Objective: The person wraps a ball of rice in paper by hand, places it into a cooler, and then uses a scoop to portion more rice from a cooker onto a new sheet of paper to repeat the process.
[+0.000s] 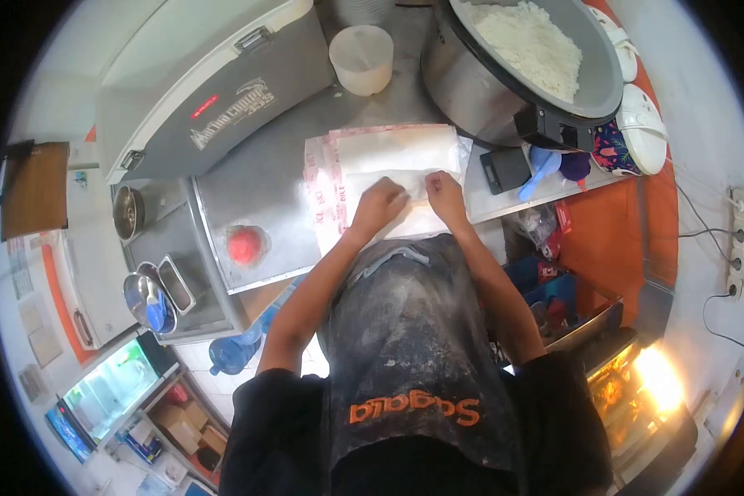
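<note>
A stack of white wrapping paper [405, 153] with red print along its edges lies on the metal counter in front of me. My left hand [380, 208] rests over its near middle with the fingers closed. Close to its right, my right hand [445, 197] is also closed, its fingertips pinched together. Between the two hands lies something pale and thin, like paper or clear plastic; its kind is too washed out to tell. Left of the paper sits a small round red thing in clear plastic [245, 245].
A large rice cooker [471, 91] full of white rice stands at the back right, beside a white tub [362, 62]. A grey cooler box [223, 107] is at the back left. A black scale [504, 169] and a blue spoon [541, 175] lie right of the paper.
</note>
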### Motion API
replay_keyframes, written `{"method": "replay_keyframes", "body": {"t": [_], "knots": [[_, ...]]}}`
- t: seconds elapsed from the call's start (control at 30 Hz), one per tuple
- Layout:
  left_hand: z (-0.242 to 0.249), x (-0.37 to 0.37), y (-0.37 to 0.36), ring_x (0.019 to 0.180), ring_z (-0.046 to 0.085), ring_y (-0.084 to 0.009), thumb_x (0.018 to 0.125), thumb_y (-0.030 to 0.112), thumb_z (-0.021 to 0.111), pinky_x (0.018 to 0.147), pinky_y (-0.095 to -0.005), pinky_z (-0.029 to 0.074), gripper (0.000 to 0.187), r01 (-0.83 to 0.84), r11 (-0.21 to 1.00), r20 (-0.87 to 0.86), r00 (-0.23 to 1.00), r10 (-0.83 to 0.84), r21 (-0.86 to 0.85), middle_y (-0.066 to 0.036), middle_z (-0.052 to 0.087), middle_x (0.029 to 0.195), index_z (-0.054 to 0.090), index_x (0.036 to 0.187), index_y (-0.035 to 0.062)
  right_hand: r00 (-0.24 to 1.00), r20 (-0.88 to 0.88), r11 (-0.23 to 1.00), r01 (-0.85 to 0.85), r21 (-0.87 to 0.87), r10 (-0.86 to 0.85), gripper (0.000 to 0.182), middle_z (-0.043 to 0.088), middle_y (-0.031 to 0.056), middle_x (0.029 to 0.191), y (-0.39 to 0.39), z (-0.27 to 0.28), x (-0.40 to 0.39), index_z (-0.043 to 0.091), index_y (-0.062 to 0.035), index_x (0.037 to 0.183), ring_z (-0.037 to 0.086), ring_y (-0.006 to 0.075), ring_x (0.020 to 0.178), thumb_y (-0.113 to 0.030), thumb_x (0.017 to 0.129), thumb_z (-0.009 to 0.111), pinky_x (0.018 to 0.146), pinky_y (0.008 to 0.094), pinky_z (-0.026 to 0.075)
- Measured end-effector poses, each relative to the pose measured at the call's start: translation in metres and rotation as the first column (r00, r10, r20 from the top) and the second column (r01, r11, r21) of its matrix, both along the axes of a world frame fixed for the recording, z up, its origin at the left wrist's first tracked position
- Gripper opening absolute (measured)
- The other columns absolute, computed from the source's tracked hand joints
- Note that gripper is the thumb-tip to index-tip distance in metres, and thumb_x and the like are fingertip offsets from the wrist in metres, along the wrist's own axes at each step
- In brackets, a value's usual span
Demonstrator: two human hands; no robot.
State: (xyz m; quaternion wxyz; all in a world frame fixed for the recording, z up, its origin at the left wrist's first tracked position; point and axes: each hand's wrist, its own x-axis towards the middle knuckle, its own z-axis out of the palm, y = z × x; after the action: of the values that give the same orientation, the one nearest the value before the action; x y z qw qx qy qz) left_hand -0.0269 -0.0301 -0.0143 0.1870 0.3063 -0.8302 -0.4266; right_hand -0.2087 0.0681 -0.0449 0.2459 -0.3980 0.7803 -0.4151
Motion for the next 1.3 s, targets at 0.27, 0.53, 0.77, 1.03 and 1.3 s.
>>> {"method": "replay_keyframes", "body": {"t": [0.27,0.53,0.77,1.03,1.3], "knots": [[-0.020,0.032,0.002,0.090,0.068,-0.0299,0.089,0.006,0.070,0.079,-0.0402,0.055,0.013,-0.150,0.962,-0.012,0.988,0.151,-0.229,-0.012,0.070,0.101,0.073,0.101,0.0013,0.736,-0.587,0.934,-0.339,0.111,0.337,0.039,0.059,0.0132,0.137,0.041,-0.008,0.012,0.061,-0.0051,0.130,0.054,0.0339,0.126,-0.017,0.093,0.066,0.105,0.0451,0.045],[-0.007,0.041,-0.002,0.107,0.059,-0.0319,0.087,0.015,0.068,0.090,-0.0444,0.050,0.032,0.170,0.868,0.211,0.974,-0.078,-0.466,-0.014,0.060,0.120,0.067,0.113,-0.0027,0.564,-0.684,0.863,-0.465,0.199,0.462,0.046,0.058,0.0067,0.137,0.036,0.000,-0.015,0.063,-0.0089,0.133,0.054,0.0284,0.123,-0.028,0.092,0.068,0.100,0.0435,0.047],[-0.023,0.047,-0.023,0.109,0.060,-0.0320,0.089,0.007,0.060,0.093,-0.0410,0.051,0.032,0.432,0.826,0.347,0.885,-0.311,-0.361,-0.015,0.061,0.119,0.066,0.118,-0.0034,0.463,-0.701,0.771,-0.605,0.197,0.543,0.043,0.060,0.0047,0.128,0.029,0.004,-0.038,0.065,-0.0105,0.129,0.057,0.0269,0.115,-0.030,0.091,0.069,0.094,0.0424,0.048],[-0.008,0.044,-0.018,0.102,0.064,-0.0341,0.089,0.009,0.069,0.090,-0.0435,0.053,0.022,0.173,0.973,0.086,0.983,-0.161,-0.154,-0.015,0.065,0.109,0.073,0.110,0.0017,0.579,-0.625,0.814,-0.556,0.168,0.524,0.042,0.061,0.0066,0.127,0.035,0.004,-0.032,0.065,-0.0110,0.131,0.057,0.0257,0.111,-0.028,0.092,0.069,0.095,0.0427,0.045],[-0.014,0.042,-0.018,0.100,0.064,-0.0349,0.090,0.011,0.071,0.089,-0.0437,0.053,0.021,0.125,0.987,0.095,0.989,-0.116,-0.096,-0.014,0.066,0.107,0.074,0.108,0.0015,0.553,-0.698,0.828,-0.550,0.104,0.455,0.036,0.064,0.0044,0.114,0.034,0.008,-0.029,0.067,-0.0127,0.125,0.058,0.0237,0.108,-0.025,0.091,0.070,0.094,0.0433,0.043]]}}
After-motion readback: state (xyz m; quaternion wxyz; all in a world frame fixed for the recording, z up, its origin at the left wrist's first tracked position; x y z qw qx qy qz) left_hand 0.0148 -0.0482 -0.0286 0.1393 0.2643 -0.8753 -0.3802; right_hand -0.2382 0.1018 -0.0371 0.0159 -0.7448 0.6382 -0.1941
